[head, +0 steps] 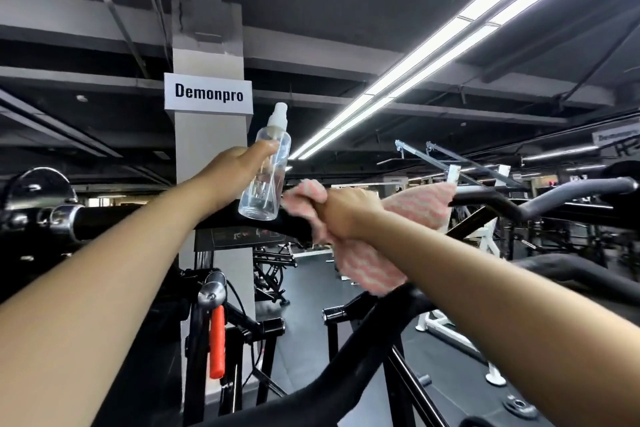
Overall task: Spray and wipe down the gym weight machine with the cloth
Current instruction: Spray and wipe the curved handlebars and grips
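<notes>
Left hand (239,166) grips a clear, light, likely slippery plastic spray bottle (266,177) around its middle. Right hand (341,215) bunches a soft pink striped cloth (367,267), pressed on the weight machine's black top bar (138,215) just beside the bottle's base.

White sign (208,92) on grey pillar (211,184): "Demonpro", black letters. Far-right sign (615,136) too blurred to read.

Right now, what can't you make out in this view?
- Bar under the pink cloth: covered by cloth and right hand, head view.
- Spray bottle liquid level: too clear to judge.
- Left hand fingers: behind the bottle.
- Black machine frame: cut off at the bottom edge.
</notes>
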`<state>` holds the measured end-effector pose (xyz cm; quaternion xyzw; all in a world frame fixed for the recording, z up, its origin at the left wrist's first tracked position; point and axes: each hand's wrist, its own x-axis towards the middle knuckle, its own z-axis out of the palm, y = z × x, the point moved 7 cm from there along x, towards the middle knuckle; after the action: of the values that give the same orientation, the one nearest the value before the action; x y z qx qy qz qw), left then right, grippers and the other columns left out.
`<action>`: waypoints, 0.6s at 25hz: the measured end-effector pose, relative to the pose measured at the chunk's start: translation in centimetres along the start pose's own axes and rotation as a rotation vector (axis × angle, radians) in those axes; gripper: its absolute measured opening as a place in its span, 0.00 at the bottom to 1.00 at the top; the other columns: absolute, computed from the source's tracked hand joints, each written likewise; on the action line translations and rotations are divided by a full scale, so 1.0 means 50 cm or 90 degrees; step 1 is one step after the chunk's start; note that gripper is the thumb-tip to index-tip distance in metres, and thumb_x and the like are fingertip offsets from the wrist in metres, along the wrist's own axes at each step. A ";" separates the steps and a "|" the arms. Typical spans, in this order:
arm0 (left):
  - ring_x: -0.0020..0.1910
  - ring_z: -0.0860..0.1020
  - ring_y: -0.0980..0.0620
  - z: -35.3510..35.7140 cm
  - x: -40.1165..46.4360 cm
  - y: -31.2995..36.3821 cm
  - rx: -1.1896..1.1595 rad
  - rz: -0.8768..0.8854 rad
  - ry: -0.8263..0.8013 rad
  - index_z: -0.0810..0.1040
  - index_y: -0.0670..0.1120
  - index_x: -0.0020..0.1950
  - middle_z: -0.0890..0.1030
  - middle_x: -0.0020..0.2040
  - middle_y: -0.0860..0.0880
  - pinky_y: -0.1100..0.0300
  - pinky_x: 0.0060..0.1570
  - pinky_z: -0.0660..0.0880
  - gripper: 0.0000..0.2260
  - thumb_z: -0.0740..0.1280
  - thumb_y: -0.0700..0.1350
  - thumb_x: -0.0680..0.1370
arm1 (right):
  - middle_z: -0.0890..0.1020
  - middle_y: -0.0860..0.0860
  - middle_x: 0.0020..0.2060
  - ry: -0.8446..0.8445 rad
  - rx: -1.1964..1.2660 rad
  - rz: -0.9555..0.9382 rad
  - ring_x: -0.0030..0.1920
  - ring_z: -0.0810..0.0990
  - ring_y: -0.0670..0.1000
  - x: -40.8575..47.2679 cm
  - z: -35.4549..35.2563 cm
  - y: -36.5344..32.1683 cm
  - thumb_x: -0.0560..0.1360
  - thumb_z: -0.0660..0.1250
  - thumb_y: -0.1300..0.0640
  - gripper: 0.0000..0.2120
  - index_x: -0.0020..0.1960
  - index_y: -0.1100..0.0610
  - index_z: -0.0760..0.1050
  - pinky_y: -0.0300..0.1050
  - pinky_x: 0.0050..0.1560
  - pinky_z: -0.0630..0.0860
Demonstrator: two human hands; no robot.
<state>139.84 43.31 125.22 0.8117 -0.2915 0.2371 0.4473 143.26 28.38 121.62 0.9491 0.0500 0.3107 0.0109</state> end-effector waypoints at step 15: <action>0.48 0.74 0.52 -0.010 -0.008 0.007 0.036 0.045 0.009 0.74 0.47 0.50 0.76 0.48 0.49 0.59 0.46 0.67 0.16 0.54 0.58 0.80 | 0.80 0.54 0.58 0.009 0.022 0.014 0.60 0.77 0.55 -0.044 0.006 -0.037 0.82 0.40 0.45 0.28 0.61 0.56 0.74 0.46 0.54 0.68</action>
<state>139.23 43.72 125.40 0.8116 -0.3099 0.2666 0.4175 141.49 29.99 119.98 0.9475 0.0446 0.3165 -0.0091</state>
